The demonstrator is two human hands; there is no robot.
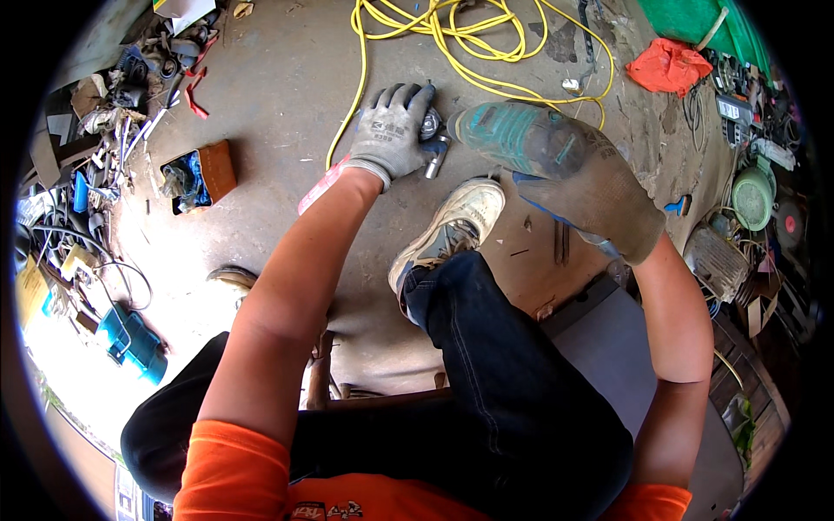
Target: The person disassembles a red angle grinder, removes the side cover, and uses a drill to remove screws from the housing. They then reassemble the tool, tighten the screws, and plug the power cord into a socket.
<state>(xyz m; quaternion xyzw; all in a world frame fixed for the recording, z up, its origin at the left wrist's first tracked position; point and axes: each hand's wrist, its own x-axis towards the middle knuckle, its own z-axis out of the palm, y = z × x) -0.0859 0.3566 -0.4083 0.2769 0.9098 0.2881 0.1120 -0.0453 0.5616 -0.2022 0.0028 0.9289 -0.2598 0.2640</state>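
Observation:
My left hand (393, 137), in a grey glove, reaches forward low over the floor with its fingers curled down. What lies under its palm is mostly hidden. A round metal part (430, 124) and a short metal cylinder (437, 161) show beside its thumb, and a pinkish-red piece (323, 186) sticks out below the wrist. My right hand (599, 195), also gloved, is wrapped around a teal-and-grey power tool (504, 135). The tool's rounded front end points left, toward the left hand; its lower side is hidden. A beige shoe (456, 217) of mine stands just below both hands.
A yellow cord (469, 35) lies coiled ahead on the concrete floor. An open brown box (217, 168) stands to the left, near piled scrap (113, 95) and a blue container (130, 343). Rightward are a red-orange cloth (667, 64), a green round object (752, 198) and more clutter.

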